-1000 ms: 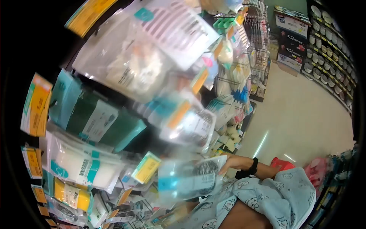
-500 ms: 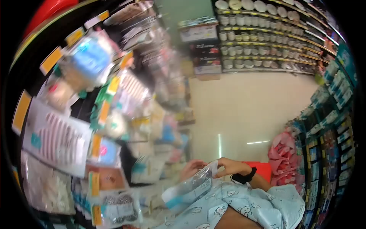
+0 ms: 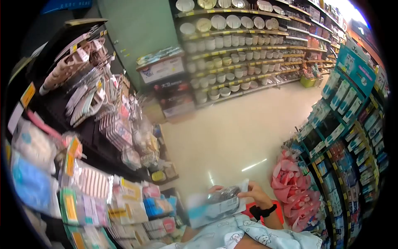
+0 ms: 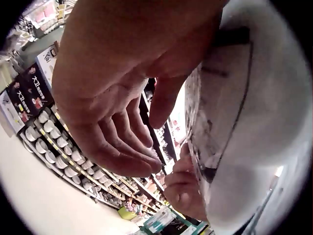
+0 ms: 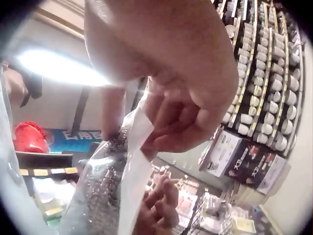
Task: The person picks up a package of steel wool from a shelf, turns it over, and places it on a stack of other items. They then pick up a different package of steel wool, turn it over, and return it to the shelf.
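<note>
A clear plastic package with a pale label, a teal end and dark, mesh-like contents is held low in front of the body. My right hand pinches its top corner between thumb and fingers, seen closely in the right wrist view, where the dark contents of the package show through the plastic. Behind the package, my left hand is mostly hidden in the head view. In the left wrist view, the left hand has loosely bent fingers beside the package, with a gap between thumb and fingertips.
Racks of hanging packaged goods line the left, with hangers farther along. Shelves of bowls and plates stand across the aisle floor. Stacked boxes sit by the wall. Pink wrapped items and a teal display rack are on the right.
The head view has swung right, from the hanging goods towards the aisle and bowl shelves. The package stays in my right hand, while the left hand has come up behind it.
</note>
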`<action>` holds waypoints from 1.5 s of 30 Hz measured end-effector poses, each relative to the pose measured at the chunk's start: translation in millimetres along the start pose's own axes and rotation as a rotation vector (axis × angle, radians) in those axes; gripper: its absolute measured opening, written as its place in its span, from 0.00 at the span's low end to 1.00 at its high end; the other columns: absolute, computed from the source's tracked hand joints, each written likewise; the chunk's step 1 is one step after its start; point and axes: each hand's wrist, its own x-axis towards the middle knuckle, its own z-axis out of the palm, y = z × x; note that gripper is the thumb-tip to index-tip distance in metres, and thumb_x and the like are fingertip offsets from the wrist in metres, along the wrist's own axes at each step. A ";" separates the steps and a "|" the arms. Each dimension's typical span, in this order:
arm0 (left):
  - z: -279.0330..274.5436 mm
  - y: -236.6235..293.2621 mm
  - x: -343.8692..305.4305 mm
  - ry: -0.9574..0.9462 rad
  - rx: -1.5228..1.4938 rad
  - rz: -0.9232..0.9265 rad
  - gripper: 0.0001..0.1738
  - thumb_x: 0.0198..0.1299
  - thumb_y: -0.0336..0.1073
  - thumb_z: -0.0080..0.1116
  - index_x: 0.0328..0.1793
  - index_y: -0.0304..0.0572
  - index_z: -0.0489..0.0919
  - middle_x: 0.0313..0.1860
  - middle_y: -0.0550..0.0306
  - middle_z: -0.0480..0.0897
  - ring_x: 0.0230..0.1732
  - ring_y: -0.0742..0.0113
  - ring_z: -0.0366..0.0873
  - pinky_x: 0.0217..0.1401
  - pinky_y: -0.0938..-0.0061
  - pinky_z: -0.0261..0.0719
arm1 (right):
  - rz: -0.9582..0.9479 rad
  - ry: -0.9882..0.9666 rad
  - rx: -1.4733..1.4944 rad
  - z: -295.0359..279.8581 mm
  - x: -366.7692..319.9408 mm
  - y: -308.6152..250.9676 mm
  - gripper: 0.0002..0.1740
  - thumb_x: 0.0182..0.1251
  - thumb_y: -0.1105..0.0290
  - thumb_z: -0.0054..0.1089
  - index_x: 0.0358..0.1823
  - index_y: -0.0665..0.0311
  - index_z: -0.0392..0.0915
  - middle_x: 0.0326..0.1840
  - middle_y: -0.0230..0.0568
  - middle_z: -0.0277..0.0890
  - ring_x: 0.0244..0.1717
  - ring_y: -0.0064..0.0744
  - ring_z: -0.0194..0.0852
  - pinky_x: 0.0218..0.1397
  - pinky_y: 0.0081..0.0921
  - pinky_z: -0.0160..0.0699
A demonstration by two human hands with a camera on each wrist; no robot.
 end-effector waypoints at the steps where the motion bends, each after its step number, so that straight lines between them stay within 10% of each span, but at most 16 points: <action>1: -12.6 10.5 13.9 0.007 -0.002 -0.006 0.27 0.74 0.37 0.59 0.75 0.35 0.70 0.70 0.40 0.77 0.68 0.54 0.78 0.73 0.61 0.76 | -0.078 0.027 0.072 -3.7 19.3 -17.4 0.20 0.61 0.72 0.75 0.55 0.69 0.85 0.49 0.36 0.88 0.49 0.27 0.84 0.57 0.27 0.79; 11: -135.0 83.7 132.0 0.169 -0.013 -0.018 0.27 0.71 0.37 0.64 0.73 0.36 0.75 0.71 0.45 0.78 0.70 0.61 0.77 0.75 0.64 0.72 | -0.299 0.197 0.422 20.6 212.4 -152.3 0.23 0.64 0.77 0.68 0.61 0.73 0.79 0.56 0.40 0.85 0.55 0.29 0.82 0.61 0.28 0.78; 16: -190.3 83.0 160.8 0.098 0.041 0.124 0.24 0.71 0.37 0.65 0.71 0.37 0.79 0.73 0.47 0.78 0.71 0.65 0.75 0.76 0.66 0.70 | -0.095 -0.043 0.467 23.3 316.5 -135.2 0.28 0.65 0.76 0.69 0.68 0.73 0.76 0.63 0.43 0.82 0.63 0.31 0.79 0.68 0.31 0.76; 25: -304.1 199.8 256.8 0.120 0.270 -0.353 0.34 0.65 0.36 0.74 0.75 0.36 0.75 0.71 0.55 0.79 0.70 0.64 0.75 0.77 0.66 0.68 | -0.054 -0.159 0.419 29.9 503.6 -189.4 0.25 0.68 0.75 0.66 0.67 0.71 0.76 0.61 0.40 0.83 0.61 0.32 0.81 0.68 0.31 0.76; 30: -374.8 169.0 345.2 0.728 -0.272 -0.059 0.41 0.66 0.35 0.72 0.81 0.34 0.64 0.72 0.53 0.76 0.74 0.64 0.70 0.78 0.65 0.66 | -0.117 -0.184 0.371 29.6 601.5 -258.7 0.25 0.69 0.76 0.65 0.67 0.70 0.76 0.63 0.40 0.82 0.60 0.31 0.81 0.68 0.31 0.76; 45: -532.6 261.3 482.4 0.640 -0.322 -0.044 0.29 0.73 0.42 0.65 0.74 0.34 0.73 0.67 0.56 0.80 0.65 0.67 0.78 0.67 0.69 0.75 | 0.073 -0.175 0.267 38.2 845.3 -313.4 0.23 0.73 0.61 0.63 0.61 0.70 0.83 0.54 0.40 0.86 0.53 0.29 0.82 0.60 0.30 0.75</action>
